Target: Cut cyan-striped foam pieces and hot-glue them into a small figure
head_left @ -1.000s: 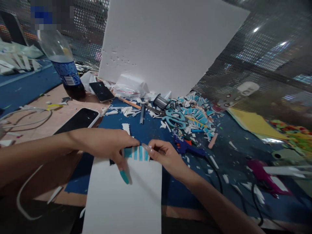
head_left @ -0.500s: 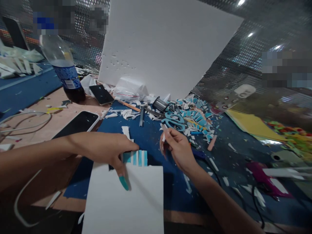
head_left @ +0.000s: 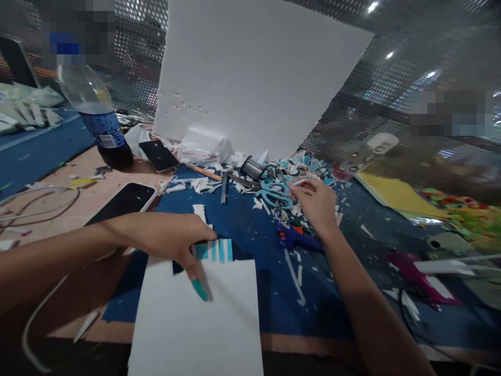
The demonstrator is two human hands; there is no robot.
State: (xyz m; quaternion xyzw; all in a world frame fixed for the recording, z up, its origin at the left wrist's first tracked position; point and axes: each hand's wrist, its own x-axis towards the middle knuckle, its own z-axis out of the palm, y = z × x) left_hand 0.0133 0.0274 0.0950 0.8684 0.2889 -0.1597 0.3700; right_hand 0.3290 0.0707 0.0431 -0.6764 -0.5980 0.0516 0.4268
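My left hand (head_left: 176,235) is closed on the far edge of a white board (head_left: 199,324). Its thumb, with a teal nail, presses the board's top face, and its other fingers are hidden behind. Beside those fingers, small blue and white striped pieces (head_left: 221,250) stick out past the board's edge. My right hand (head_left: 315,201) hovers over the scrap pile (head_left: 313,163), just right of the light blue scissors (head_left: 276,194). Its fingertips are pinched together, with a small white bit showing at them; I cannot tell what it is. Below that hand lies a blue glue gun (head_left: 295,236).
A cola bottle (head_left: 104,130) and two phones, one white-edged (head_left: 123,201) and one black (head_left: 158,155), are at left. A big white panel (head_left: 250,73) leans at the back. Yellow sheets (head_left: 395,196) and a magenta glue gun (head_left: 420,279) lie at right.
My right hand has moved away from the board, up and to the right, to the scrap pile, uncovering the blue glue gun. My left hand keeps its hold on the board.
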